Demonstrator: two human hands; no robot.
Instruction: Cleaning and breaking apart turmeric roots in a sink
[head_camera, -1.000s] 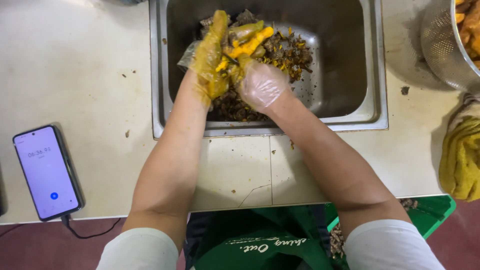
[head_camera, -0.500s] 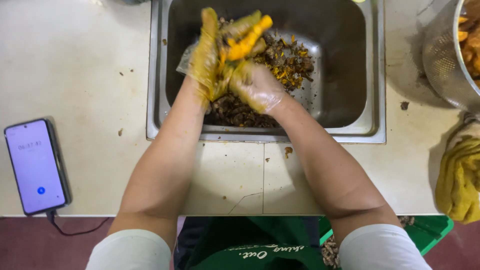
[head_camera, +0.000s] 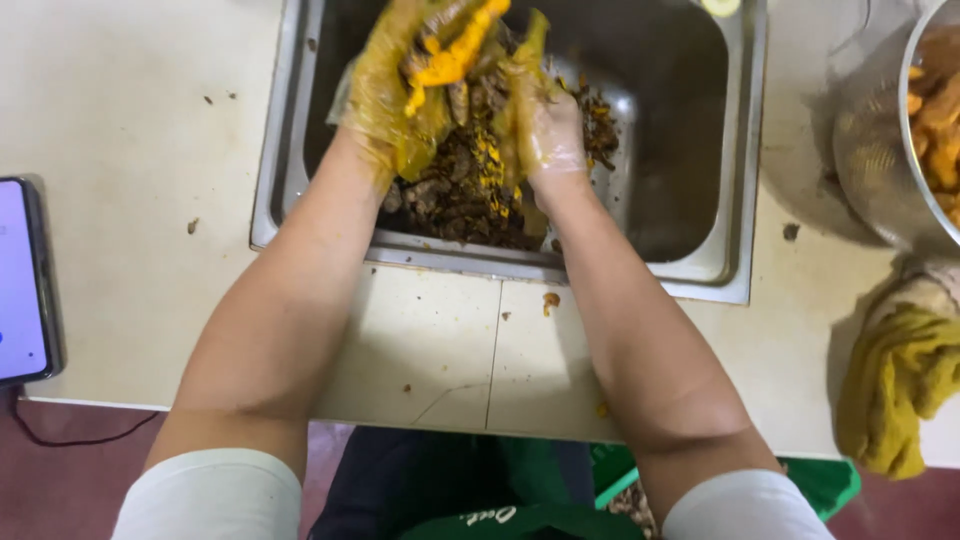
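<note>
Both gloved hands, left (head_camera: 390, 95) and right (head_camera: 540, 125), fingers clamped on orange root (head_camera: 450, 55) over sink (head_camera: 690, 150), top centre; peelings (head_camera: 455, 195) below

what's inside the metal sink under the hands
In the sink lies a heap of dark brown peelings and scraps with orange-yellow bits. The gloved left hand and right hand hold an orange root piece above it. The heap hides the sink floor beneath.
</note>
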